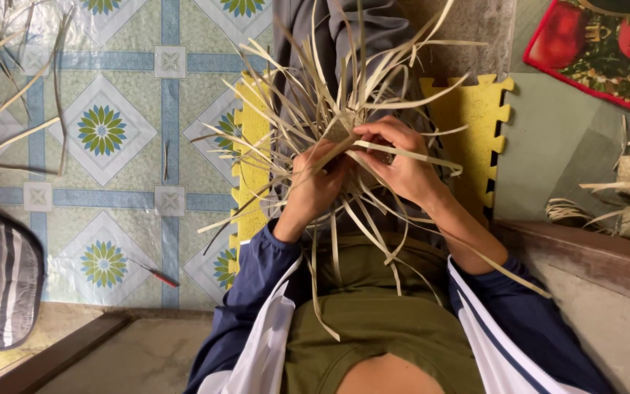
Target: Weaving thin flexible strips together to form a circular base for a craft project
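Above lap, we grip woven piece [340, 131]: left hand [315, 186] fingers closed on pale strips [286, 124], right hand [395, 157] pinching one strip. Weave centre hidden behind fingers.

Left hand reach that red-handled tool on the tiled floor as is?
Probably not right away: the left hand grips the woven strip bundle, as does the right hand. The red-handled tool lies apart on the floor, nothing blocking it.
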